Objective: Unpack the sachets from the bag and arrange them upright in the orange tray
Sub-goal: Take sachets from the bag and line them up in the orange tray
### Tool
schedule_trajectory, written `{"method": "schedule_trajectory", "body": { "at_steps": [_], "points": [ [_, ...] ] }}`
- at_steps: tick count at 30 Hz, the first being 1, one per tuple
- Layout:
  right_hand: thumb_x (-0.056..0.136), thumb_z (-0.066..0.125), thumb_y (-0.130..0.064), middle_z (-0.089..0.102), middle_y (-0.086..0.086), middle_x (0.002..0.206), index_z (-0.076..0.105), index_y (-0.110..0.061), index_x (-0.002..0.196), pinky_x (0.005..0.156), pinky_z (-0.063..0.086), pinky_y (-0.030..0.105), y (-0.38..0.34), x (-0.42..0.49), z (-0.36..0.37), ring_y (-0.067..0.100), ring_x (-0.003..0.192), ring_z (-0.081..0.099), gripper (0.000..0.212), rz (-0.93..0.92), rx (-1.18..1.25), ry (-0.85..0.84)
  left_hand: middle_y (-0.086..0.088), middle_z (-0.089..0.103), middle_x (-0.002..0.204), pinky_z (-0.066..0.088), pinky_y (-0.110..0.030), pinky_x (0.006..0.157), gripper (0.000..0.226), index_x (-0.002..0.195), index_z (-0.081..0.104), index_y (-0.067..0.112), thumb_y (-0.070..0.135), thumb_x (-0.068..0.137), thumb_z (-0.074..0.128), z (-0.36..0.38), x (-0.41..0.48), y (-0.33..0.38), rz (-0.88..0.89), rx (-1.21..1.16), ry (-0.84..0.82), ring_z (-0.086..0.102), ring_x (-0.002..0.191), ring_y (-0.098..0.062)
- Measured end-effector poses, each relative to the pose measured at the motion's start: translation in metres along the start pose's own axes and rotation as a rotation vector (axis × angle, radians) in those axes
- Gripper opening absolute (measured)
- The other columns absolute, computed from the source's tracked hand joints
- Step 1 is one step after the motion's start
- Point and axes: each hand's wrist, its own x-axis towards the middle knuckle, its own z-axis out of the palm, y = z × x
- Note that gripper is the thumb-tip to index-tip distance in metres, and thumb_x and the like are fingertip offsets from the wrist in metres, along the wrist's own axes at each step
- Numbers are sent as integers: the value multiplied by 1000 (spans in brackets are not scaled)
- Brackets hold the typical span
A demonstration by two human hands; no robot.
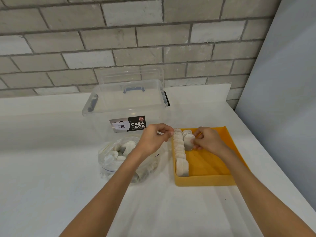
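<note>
Grey brick backs the white desk (51, 168); near its right edge the orange tray (205, 181) holds an upright sachet row (180, 151). The right hand (210, 139) pinches a sachet (189, 141) beside it; the left hand (153, 135) curls at the row's far end, grip unclear. Released unsupported, that sachet could topple.

**One head-worn view, looking forward and down**

A single wide-angle camera sits on the person's head. It faces forward and down across the white counter (51, 185) toward the brick wall (119, 40), whose courses bow with the lens. Both forearms enter from the bottom edge, so the view looks along them from close by. The left hand (153, 136) and right hand (209, 139) meet just right of centre at the sachets (179, 151) in the orange tray (205, 181). The bag (109, 159) lies left of the tray, with the clear box (126, 100) beyond it.
</note>
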Motion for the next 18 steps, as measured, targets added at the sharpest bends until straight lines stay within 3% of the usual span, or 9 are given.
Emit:
{"method": "schedule_trajectory", "body": {
  "at_steps": [3, 7, 14, 18],
  "points": [
    [85, 65, -4, 67, 7, 73, 63, -6, 98, 48, 44, 11, -6, -2, -4, 10, 57, 61, 13, -38, -62, 42, 3, 68, 86, 49, -14, 62, 11, 97, 73, 20, 22, 89, 66, -9, -7, 0, 7, -1, 20, 65, 73, -19],
    [88, 62, -9, 67, 5, 87, 65, -15, 90, 59, 45, 14, -29, -7, -6, 10, 66, 60, 7, -168, -130, 108, 3, 68, 89, 49, -16, 63, 11, 98, 72, 22, 24, 89, 66, -26, -17, -5, -14, 16, 42, 65, 73, -15],
    [86, 61, -8, 65, -5, 78, 67, -22, 85, 59, 42, 3, -96, -27, 37, -3, 63, 58, 15, -369, -49, -132, 5, 67, 86, 40, -6, 55, 12, 99, 72, 20, 23, 89, 66, -73, -32, -23, -66, 196, 117, 59, 69, -4],
    [85, 61, -6, 65, -3, 81, 71, -15, 91, 57, 38, 1, -120, -30, 76, -4, 61, 54, 14, -460, -89, -267, 13, 64, 75, 41, -6, 64, 11, 89, 73, 20, 12, 86, 66, -91, -37, -38, -101, 414, 75, 56, 68, 3]
  ]
}}
